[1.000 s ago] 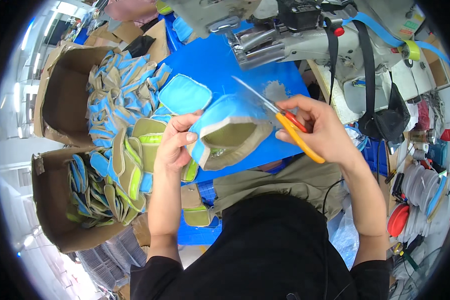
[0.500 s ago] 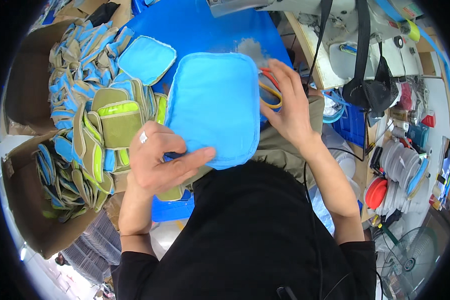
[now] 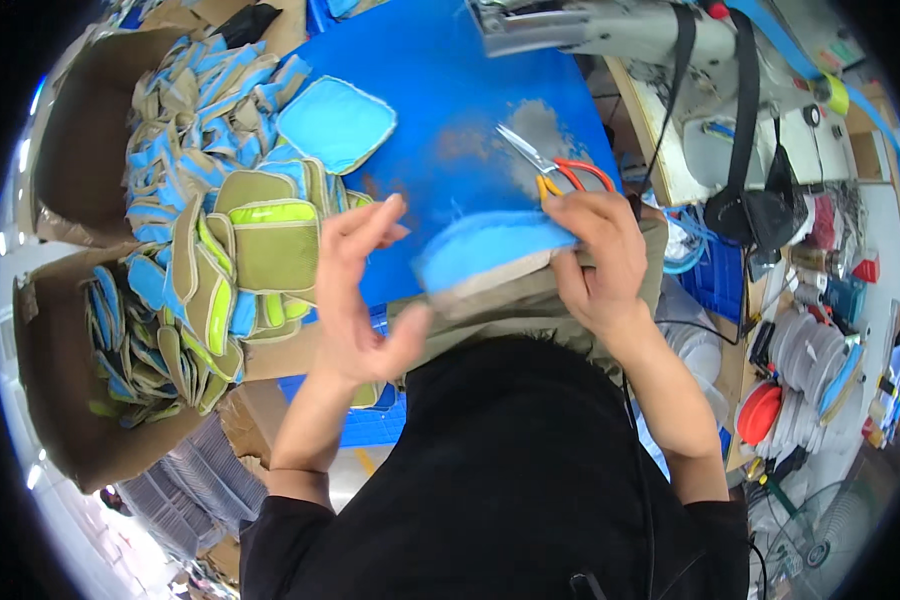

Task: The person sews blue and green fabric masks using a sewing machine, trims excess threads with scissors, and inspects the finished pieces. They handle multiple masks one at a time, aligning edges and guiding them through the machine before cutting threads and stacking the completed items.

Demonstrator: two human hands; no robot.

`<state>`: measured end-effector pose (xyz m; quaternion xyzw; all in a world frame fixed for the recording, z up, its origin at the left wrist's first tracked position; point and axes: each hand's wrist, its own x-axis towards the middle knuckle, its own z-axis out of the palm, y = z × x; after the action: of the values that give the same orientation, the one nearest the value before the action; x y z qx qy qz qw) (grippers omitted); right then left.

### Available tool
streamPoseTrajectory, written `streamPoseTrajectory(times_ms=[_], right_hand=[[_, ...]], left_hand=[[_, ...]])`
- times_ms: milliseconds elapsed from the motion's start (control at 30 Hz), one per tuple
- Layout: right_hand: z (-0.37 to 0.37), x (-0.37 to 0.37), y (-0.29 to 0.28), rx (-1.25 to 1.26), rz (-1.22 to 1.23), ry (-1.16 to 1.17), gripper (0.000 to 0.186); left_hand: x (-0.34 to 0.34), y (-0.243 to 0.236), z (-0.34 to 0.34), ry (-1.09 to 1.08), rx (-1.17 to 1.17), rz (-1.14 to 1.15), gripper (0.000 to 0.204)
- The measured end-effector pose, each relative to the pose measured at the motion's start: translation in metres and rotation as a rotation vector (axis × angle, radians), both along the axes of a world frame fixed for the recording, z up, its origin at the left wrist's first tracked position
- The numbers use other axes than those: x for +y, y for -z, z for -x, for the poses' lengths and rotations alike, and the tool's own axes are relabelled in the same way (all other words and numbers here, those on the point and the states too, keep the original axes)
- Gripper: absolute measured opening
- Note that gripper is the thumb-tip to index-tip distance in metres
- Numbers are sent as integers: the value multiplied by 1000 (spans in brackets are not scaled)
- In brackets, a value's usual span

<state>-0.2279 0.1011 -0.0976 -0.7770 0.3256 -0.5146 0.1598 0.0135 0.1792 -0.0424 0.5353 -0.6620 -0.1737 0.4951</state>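
Blue cloth pouch (image 3: 495,247) was in the middle of the frame, its right end pinched in your right hand (image 3: 606,262). Your left hand (image 3: 350,300) was open and blurry, just left of it. Scissors (image 3: 548,163) were just above your right hand; I couldn't tell if they touched.

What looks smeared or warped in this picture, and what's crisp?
Head view: the left hand and blue fabric piece are blurred, likely by motion; the scissors look fairly crisp. Head view again: the lower cardboard box bows with the fisheye, and the corners are black.
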Motion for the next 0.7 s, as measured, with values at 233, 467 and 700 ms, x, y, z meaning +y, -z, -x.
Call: streamPoseTrajectory(times_ms=[233, 467, 700], right_hand=[[-12, 22, -24, 141, -196, -16, 29], [0, 21, -31, 67, -867, -338, 38], [1, 16, -7, -55, -993, -334, 46]], left_hand=[[1, 27, 8, -117, -297, 37, 54], [27, 44, 15, 113, 533, -627, 21], [51, 46, 17, 522, 1638, -1020, 44]])
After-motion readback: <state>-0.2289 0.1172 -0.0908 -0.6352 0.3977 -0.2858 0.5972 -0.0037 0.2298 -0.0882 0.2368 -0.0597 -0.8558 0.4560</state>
